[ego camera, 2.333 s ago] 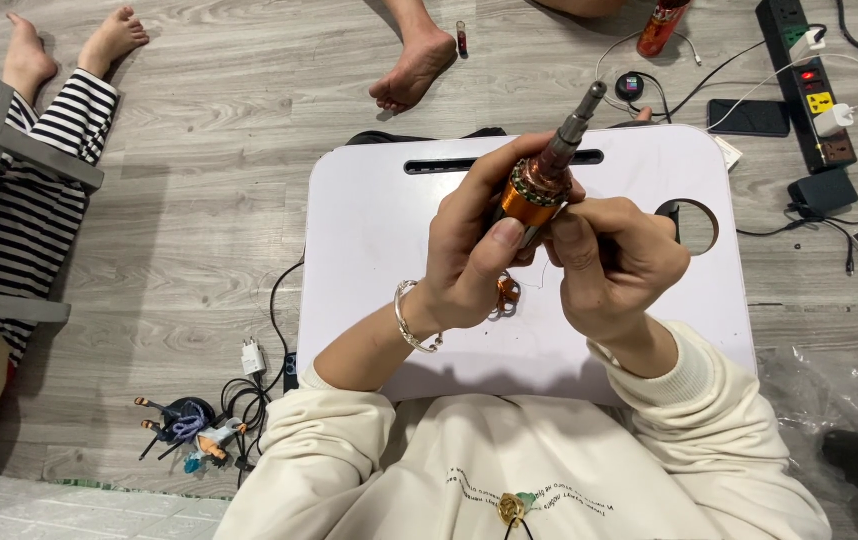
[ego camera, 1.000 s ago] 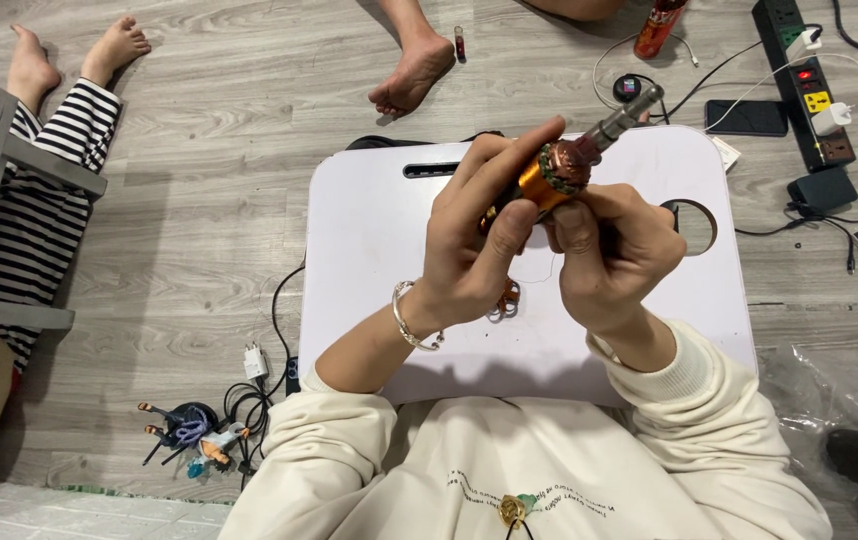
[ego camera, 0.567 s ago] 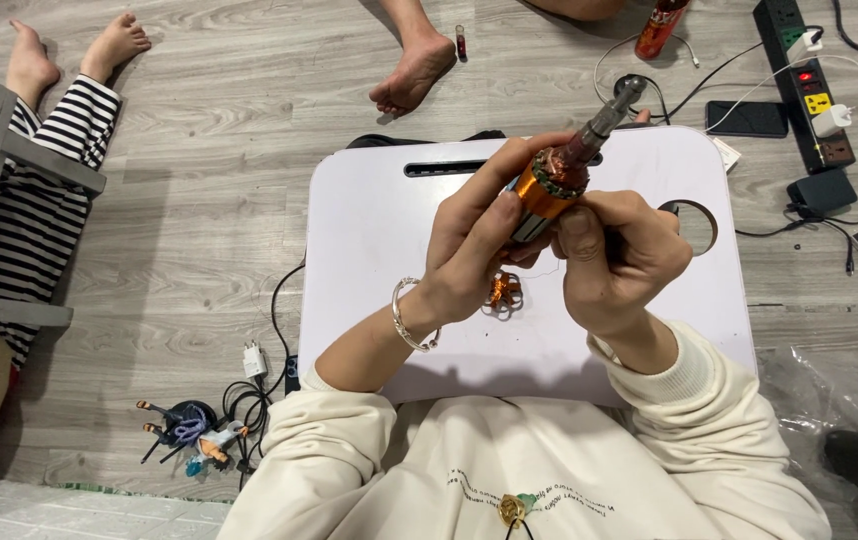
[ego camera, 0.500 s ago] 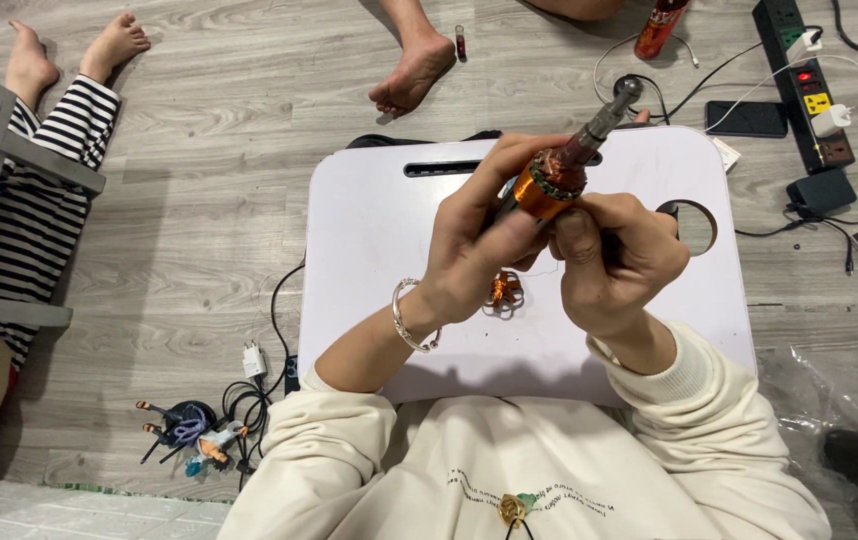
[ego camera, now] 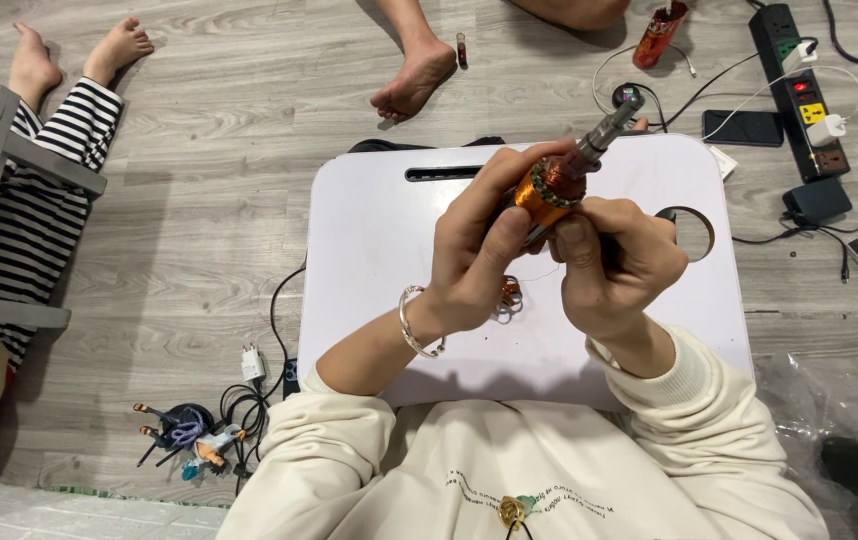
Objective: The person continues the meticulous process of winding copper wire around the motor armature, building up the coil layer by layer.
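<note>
I hold a motor armature [ego camera: 559,180] with copper windings and a steel shaft pointing up and to the right, above a white lap table [ego camera: 379,250]. My left hand [ego camera: 479,250] wraps around its body from the left, thumb on the copper. My right hand [ego camera: 609,260] pinches the lower side of the windings with thumb and fingers. A small tangle of copper wire [ego camera: 509,295] lies on the table below my hands, partly hidden by the left hand.
A power strip [ego camera: 799,80] with plugs, a phone [ego camera: 742,127] and cables lie at the upper right. A bare foot [ego camera: 414,75] is beyond the table, striped legs [ego camera: 49,170] at left. Chargers and small figures [ego camera: 194,440] sit at lower left, a plastic bag [ego camera: 839,410] at right.
The armature has tilted and turned slightly in my hands, its shaft swinging further right. Both hands stay on it in about the same place above the table.
</note>
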